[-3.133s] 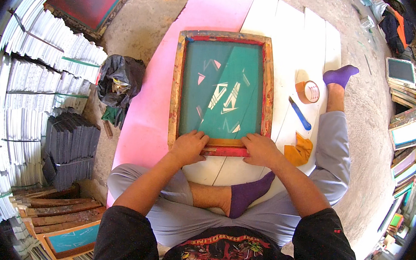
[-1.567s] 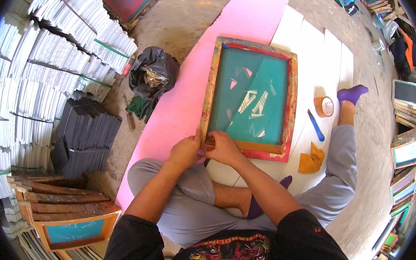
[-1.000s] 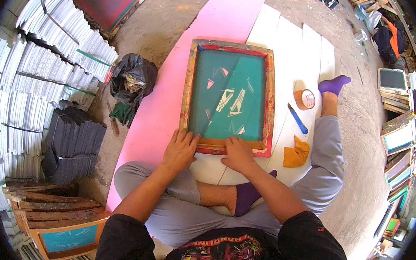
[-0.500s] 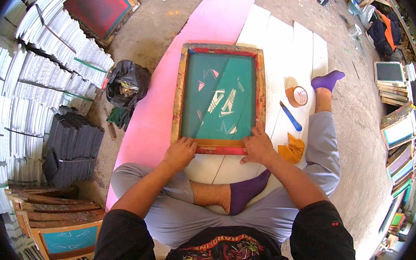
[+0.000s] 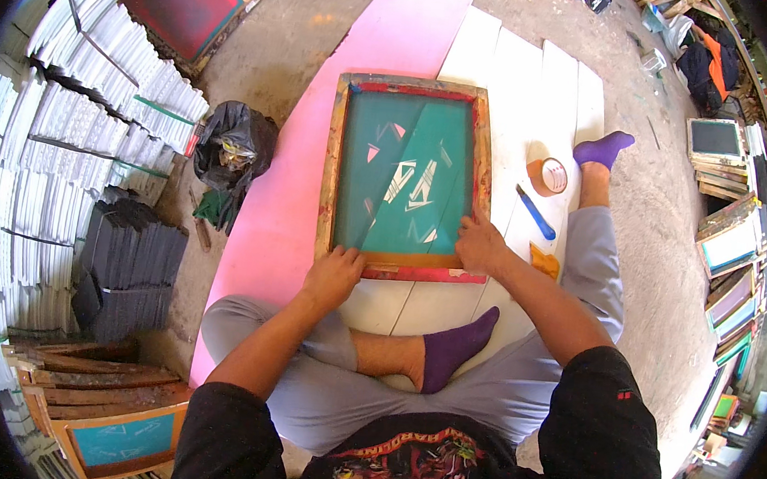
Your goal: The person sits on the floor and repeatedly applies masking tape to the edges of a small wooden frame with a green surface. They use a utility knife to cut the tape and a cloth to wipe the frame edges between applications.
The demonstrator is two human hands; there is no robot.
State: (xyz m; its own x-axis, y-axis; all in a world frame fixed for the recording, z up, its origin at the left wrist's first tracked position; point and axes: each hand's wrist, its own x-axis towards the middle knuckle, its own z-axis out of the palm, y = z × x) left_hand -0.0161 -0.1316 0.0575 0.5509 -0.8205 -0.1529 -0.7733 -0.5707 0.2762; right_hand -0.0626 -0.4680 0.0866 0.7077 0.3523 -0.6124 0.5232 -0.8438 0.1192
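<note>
A wooden screen-printing frame point(image 5: 329, 159) with green mesh lies in front of me on white and pink boards. Pale angular shapes show in its mesh, and a brown strip runs along its near inner edge. My left hand point(image 5: 336, 274) has its fingers curled over the near left corner. Further up the right rail, near the close right corner, my right hand point(image 5: 480, 244) grips the wood; part of its fingers is hidden. To the right lie a roll of brown tape point(image 5: 548, 176), a blue-handled cutter knife point(image 5: 536, 214) and a crumpled orange-yellow piece point(image 5: 544, 260), partly covered by my forearm.
Tied stacks of white sheets point(image 5: 85, 139) and a dark stack point(image 5: 129, 265) line the left. A black plastic bag point(image 5: 236, 142) sits beside the pink board point(image 5: 287, 205). More frames point(image 5: 731, 235) lean along the right. My socked foot point(image 5: 460, 354) rests near the frame.
My right hand has shifted up along the right rail from the near corner. The frame has moved very slightly away from me. My right forearm now covers more of the orange-yellow piece.
</note>
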